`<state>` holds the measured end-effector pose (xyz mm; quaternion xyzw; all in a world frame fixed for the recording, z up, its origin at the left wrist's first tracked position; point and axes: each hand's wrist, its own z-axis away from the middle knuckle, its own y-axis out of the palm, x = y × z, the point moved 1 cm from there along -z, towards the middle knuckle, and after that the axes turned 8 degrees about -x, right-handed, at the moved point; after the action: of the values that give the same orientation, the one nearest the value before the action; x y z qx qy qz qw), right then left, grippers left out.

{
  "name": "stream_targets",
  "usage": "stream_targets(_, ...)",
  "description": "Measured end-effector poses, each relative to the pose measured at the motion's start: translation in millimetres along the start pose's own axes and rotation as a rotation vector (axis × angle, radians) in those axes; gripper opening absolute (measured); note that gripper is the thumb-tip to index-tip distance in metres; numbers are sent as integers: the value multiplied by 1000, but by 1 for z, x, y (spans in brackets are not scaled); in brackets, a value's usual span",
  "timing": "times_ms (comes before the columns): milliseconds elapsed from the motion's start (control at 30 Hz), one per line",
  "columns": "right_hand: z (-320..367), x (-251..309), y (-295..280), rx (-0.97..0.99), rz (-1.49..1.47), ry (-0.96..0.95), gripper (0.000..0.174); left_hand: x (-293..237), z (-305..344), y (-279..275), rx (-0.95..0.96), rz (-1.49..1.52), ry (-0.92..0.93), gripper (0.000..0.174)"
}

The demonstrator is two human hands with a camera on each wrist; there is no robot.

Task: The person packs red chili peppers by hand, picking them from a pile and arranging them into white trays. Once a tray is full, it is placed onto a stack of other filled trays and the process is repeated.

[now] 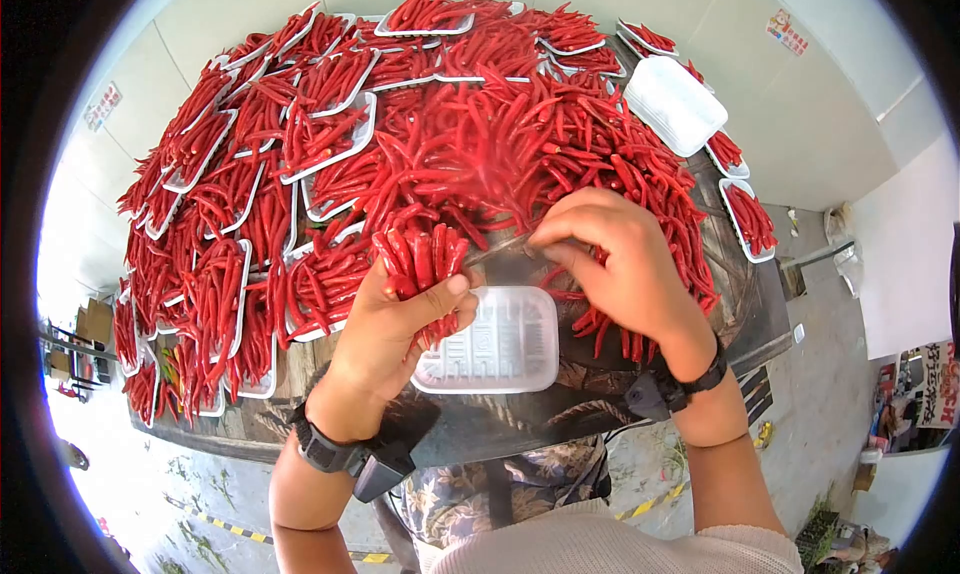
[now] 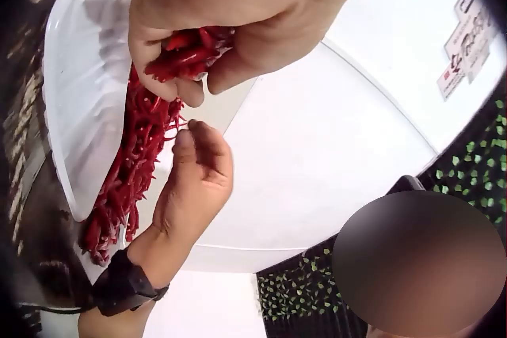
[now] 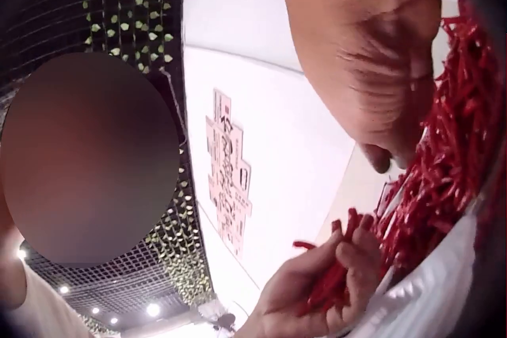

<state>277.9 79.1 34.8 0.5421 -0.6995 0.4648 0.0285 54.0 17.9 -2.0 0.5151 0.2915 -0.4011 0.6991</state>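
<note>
My left hand [image 1: 378,342] grips a bunch of red chili peppers [image 1: 422,256], its thumb laid across them and their ends sticking up. Below and right of that hand, a white plastic tray [image 1: 510,346] lies at the table's near edge with its ribbed bottom showing. My right hand [image 1: 625,264] is bent down at the near side of a large loose heap of chili peppers [image 1: 480,139]. Its thumb and fingertips come close together; I cannot tell whether they pinch anything. In the left wrist view the held chili peppers [image 2: 190,54] show between thumb and fingers.
Trays filled with chili peppers [image 1: 215,294] crowd the left and back of the dark table [image 1: 750,304]. White trays [image 1: 675,104] sit stacked upside down at the back right, near a filled tray [image 1: 748,219] on the right edge. A pale wall [image 1: 640,4] stands behind.
</note>
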Motion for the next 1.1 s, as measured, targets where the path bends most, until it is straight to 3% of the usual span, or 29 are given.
stream_targets(100,7,-26,-4,127,157,23,15,0,-1,-2,69,-37,16,27)
stream_targets(167,13,-33,1,314,309,65,17,1,-1,0,82,-41,32,26)
stream_targets(333,8,-30,1,235,380,48,23,0,-3,-2,85,-106,73,23)
stream_targets(400,4,-25,3,-91,224,99,19,-2,-4,-3,41,-48,-8,22)
stream_targets(433,2,-20,4,-91,223,94,19,-2,-4,-3,39,-48,-2,22)
stream_targets(500,1,-11,6,-185,-72,254,16,0,-4,-2,42,55,12,21)
stream_targets(567,4,-6,12,-124,-155,295,15,4,-6,-1,49,63,67,21)
stream_targets(667,11,6,29,-61,-578,446,21,5,-3,9,19,97,146,24)
stream_targets(800,14,20,43,-19,-422,331,17,11,-1,11,-6,10,224,27)
stream_targets(867,14,23,47,-69,-340,93,15,10,-1,8,4,-4,198,27)
stream_targets(1000,13,18,47,-76,-422,118,13,9,-3,6,34,19,210,26)
stream_targets(1067,4,10,37,-64,-303,-87,12,7,-4,2,46,43,189,27)
stream_targets(1100,3,8,29,-69,-302,-80,12,5,-2,3,48,39,183,27)
